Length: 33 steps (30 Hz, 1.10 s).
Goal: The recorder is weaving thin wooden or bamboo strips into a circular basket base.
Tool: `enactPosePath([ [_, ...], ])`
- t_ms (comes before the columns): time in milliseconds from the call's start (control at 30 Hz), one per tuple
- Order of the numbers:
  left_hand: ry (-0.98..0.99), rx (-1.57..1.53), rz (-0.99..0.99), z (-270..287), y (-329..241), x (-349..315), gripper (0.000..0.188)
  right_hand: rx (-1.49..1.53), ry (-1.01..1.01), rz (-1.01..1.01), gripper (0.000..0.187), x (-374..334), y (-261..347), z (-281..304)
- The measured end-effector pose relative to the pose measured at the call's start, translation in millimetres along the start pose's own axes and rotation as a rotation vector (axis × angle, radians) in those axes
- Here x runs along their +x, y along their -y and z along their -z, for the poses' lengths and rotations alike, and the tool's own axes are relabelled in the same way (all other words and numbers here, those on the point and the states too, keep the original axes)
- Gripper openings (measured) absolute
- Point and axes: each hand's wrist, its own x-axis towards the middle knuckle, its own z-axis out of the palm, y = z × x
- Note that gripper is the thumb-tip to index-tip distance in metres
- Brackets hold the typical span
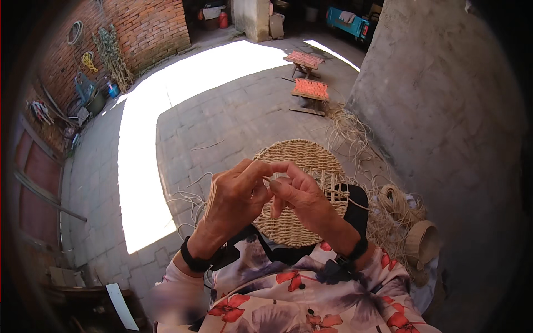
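Note:
A round woven straw mat [300,151] lies across my lap. Most of it is tightly woven, but an open lattice of cords shows on its right side. Above its middle, my left hand [236,191] and my right hand [302,194] meet with their fingertips pinched together. Between them a short bit of thin straw cord [267,178] shows; the fingers hide the rest. One loose cord end [360,206] sticks out past the mat's right edge. Both wrists wear black bands.
Loose straw strands [388,222], a coil of cord [392,200] and a round woven basket [422,242] are at my right. Two low stools with red woven seats [311,87] stand ahead, near a grey wall [438,111]. More strands [191,202] trail at the left.

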Motion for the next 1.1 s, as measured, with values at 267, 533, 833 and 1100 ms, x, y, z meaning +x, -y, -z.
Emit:
enactPosePath([
  [267,0.216,-0.287,0.462,-14.5,41.6,-2.3,0.024,-0.873,-0.315,0.203,0.005,-12.0,-7.6,48.9],
  [533,0.470,0.086,0.257,-55.3,87.0,-17.4,0.041,-1.805,-0.096,0.511,0.013,26.0,-54.0,68.9],
  [833,0.361,0.081,0.195,-45.9,89.7,-24.5,0.026,-1.469,-0.160,0.290,0.014,29.3,-70.0,65.1],
  [1100,0.023,-0.109,0.301,52.9,55.3,-16.6,0.022,-1.162,-0.267,0.351,0.016,42.8,-24.2,42.6],
])
